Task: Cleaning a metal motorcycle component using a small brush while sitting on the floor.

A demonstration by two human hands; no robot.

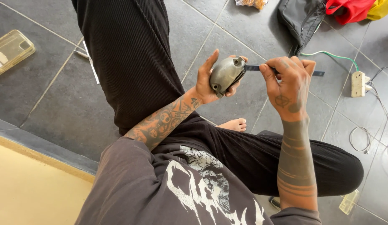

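My left hand [208, 81] grips a rounded grey metal cover [225, 75], a small engine-like casing, held up above my lap. My right hand [287, 83] is closed around a thin dark flat tool [253, 67], like a blade or file. Its tip rests against the upper edge of the cover. The other end of the tool sticks out past my knuckles on the right. I sit on a dark tiled floor [56, 96] in black trousers, one leg stretched out and one folded, with a bare foot [234, 124] below the hands.
A clear plastic box [10, 51] lies at the far left. A dark bag [302, 18] with red and yellow cloth sits at the top right. A white power strip [358, 83] with cables lies right. Another small clear container [349, 202] is near my right knee.
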